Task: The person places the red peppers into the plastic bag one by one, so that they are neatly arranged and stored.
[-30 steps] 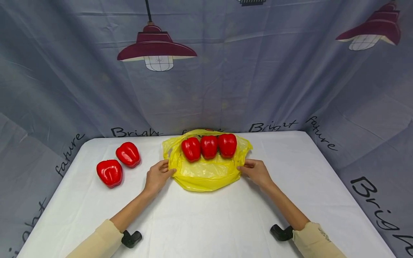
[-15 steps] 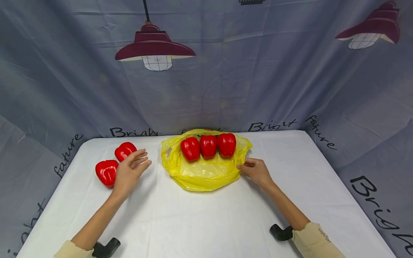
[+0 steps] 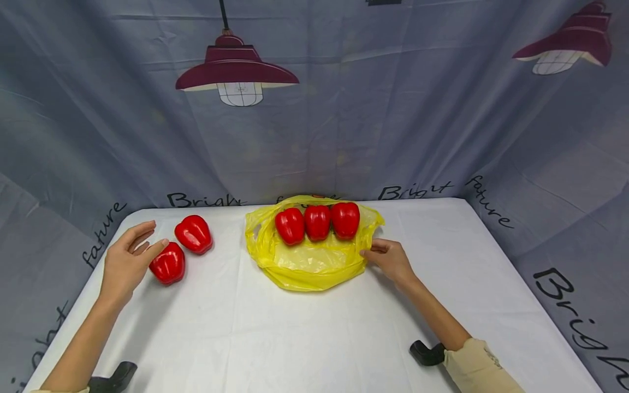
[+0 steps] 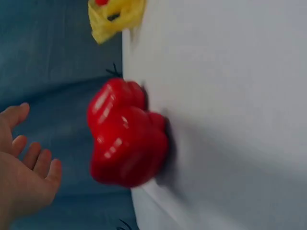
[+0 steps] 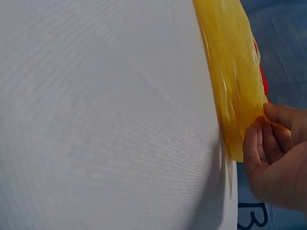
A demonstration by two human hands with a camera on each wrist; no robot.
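Note:
My left hand (image 3: 125,265) hovers over the table's left side with loosely bent fingers and nothing in them. Just right of it in the head view lies a red bell pepper (image 3: 168,264), partly overlapped by the thumb. A second red bell pepper (image 3: 194,234) lies behind that one; the left wrist view shows the nearer pepper (image 4: 129,148) apart from the fingers. My right hand (image 3: 390,262) pinches the right edge of a yellow plastic bag (image 3: 314,267), its thumb (image 5: 280,115) against the film. Three red bell peppers (image 3: 318,222) sit in a row in the bag's opening.
A white cloth covers the table (image 3: 314,338). Close behind its back edge hangs a grey-blue curtain (image 3: 324,131) printed with lamps and writing. Black wrist mounts (image 3: 426,353) stick out at both sleeves.
My left hand has let go of the bag's left edge and moved left, past the rear loose pepper to the nearer one. The right hand keeps its pinch on the bag.

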